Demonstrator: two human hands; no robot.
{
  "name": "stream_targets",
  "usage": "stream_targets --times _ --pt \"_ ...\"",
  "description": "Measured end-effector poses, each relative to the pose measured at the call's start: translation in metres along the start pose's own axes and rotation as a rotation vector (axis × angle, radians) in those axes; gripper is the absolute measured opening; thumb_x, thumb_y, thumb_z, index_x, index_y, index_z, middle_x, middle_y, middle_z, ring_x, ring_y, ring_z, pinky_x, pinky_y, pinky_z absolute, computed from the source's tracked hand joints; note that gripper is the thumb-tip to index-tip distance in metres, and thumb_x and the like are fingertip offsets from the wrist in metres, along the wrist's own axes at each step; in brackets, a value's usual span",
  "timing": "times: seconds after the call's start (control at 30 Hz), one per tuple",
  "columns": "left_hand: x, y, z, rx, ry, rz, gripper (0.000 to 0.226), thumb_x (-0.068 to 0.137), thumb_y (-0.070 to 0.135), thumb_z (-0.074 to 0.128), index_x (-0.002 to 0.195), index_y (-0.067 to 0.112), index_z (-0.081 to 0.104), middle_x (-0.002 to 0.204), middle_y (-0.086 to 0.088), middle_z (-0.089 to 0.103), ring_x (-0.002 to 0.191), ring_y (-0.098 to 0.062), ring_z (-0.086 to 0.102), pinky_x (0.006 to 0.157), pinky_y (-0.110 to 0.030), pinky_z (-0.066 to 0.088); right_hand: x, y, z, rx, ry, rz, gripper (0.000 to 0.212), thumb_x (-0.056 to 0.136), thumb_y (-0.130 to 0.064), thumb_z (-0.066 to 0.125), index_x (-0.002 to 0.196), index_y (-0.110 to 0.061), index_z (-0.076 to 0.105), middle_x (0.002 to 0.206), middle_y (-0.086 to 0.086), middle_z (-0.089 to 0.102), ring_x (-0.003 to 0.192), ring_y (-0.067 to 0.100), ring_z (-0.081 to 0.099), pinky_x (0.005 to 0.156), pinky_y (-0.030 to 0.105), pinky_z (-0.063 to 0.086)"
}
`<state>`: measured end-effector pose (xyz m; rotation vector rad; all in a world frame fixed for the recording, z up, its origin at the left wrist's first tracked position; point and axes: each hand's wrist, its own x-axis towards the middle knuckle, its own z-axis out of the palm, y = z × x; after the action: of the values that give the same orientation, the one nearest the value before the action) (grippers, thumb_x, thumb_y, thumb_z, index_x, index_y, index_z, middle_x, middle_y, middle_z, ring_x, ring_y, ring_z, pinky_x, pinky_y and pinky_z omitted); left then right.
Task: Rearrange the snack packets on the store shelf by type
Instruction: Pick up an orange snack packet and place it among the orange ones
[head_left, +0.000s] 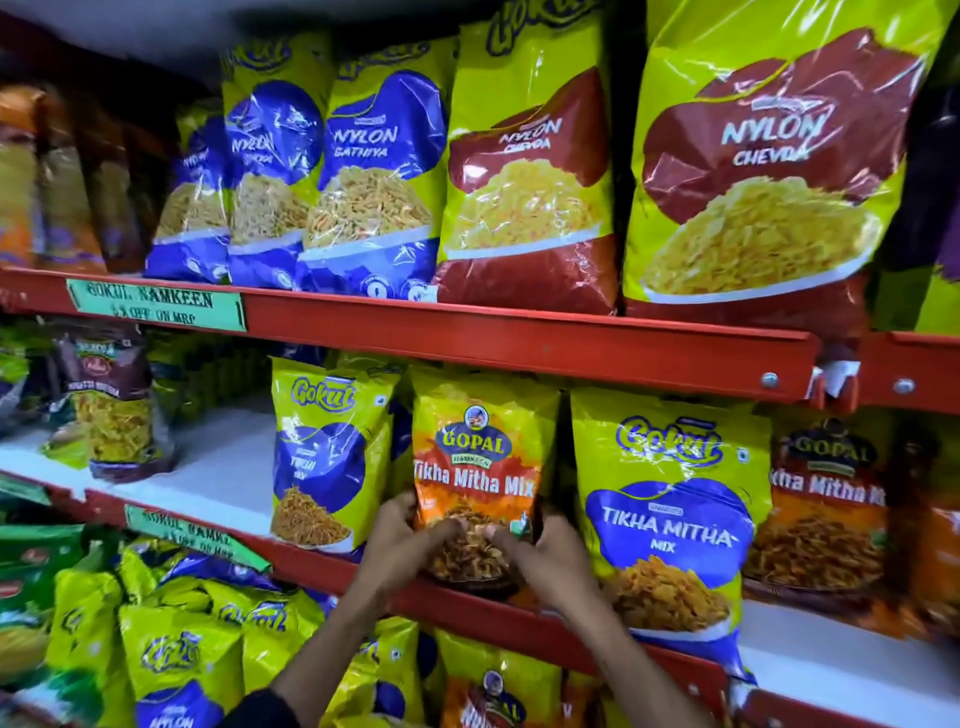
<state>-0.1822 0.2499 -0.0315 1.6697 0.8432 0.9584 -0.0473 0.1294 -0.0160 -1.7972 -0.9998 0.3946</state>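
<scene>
An orange and yellow Gopal Tikha Mitha Mix packet (480, 457) stands upright on the middle shelf (218, 467). My left hand (402, 540) grips its lower left side and my right hand (545, 551) grips its lower right side. To its left stands a yellow and blue Gokul packet (327, 457). To its right stands a Gokul Tikha Mitha Mix packet (670, 525), and beyond that a second Gopal packet (826, 499).
The top shelf holds blue Nylon Gathiya packets (374, 171) and red Nylon Chevda packets (763, 161). A red shelf rail (519, 343) runs just above the held packet. A dark packet (111, 405) stands at the middle shelf's left. Yellow Gokul packets (176, 644) fill the bottom shelf.
</scene>
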Motion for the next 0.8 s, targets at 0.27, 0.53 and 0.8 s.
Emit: stream_targets --times 0.27,0.53,0.8 --pt "-0.046 0.006 -0.004 -0.273 0.150 0.215 0.043 0.052 0.019 0.088 0.091 0.014 0.070 0.079 0.005 0.081 0.072 -0.009 0.074 0.064 -0.022 0.061 -0.031 0.004 -0.005 0.154 0.120 -0.182 0.051 0.070 -0.025 0.086 0.115 -0.020 0.064 0.102 -0.011 0.076 0.093 -0.005 0.070 0.079 0.018 0.055" --pt "-0.131 0.083 0.013 -0.221 0.138 0.390 0.039 0.051 0.029 0.086 0.088 0.021 0.076 0.084 0.001 0.082 0.073 -0.012 0.076 0.063 -0.023 0.061 -0.120 -0.015 -0.078 0.301 0.178 -0.300 0.046 0.061 -0.035 0.085 0.104 -0.027 0.070 0.093 -0.014 0.080 0.085 0.003 0.075 0.074 0.023 0.061" --pt "-0.174 0.133 0.107 -0.202 -0.084 0.275 0.033 0.056 0.026 0.090 0.086 0.018 0.079 0.082 0.002 0.083 0.079 -0.017 0.078 0.071 -0.039 0.064 -0.168 0.018 -0.192 0.330 0.262 -0.226 0.052 0.060 -0.036 0.083 0.107 -0.018 0.070 0.096 -0.001 0.081 0.091 0.016 0.076 0.082 0.036 0.060"
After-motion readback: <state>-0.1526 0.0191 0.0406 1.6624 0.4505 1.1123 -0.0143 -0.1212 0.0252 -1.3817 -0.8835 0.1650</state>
